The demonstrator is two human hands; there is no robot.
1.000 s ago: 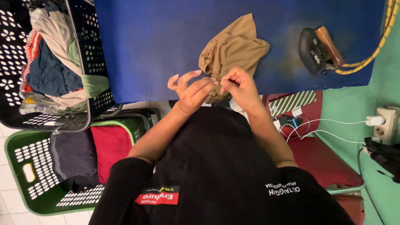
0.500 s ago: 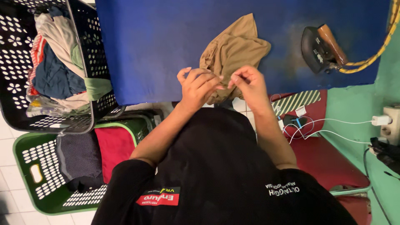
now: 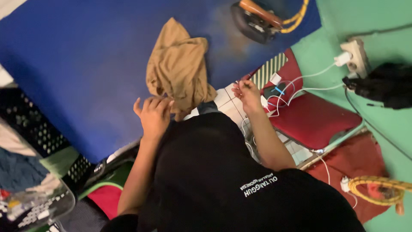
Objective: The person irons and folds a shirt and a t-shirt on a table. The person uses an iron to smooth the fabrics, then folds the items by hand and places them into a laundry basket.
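Tan garment (image 3: 178, 71) lies crumpled at upper centre of frame on blue ironing surface (image 3: 77, 77), lower edge hanging toward the wearer. Left hand (image 3: 153, 115), centre-left, is seen at garment's lower hem; fingers curled, grip narrow, touching or pinching cloth edge — cannot be told which, since fingertips are hidden under the fold. Right hand (image 3: 247, 94), centre-right, is held apart from garment, above white cables (image 3: 296, 88) and floor tiles; fingers loosely half-closed, nothing visibly held.

Black iron (image 3: 253, 19) w/ orange handle is parked at top centre-right on the blue surface, near garment but not touching. Red cushion (image 3: 315, 118) at right; dark laundry basket (image 3: 30, 141) at left edge.

Judgement, step in hand: cloth appears to be being spread flat. To be done well, hem should be taken at two well-separated corners, both hands used, fabric drawn taut toward the near edge, folds smoothed outward from centre. Iron cord and cables are best kept off the cloth.
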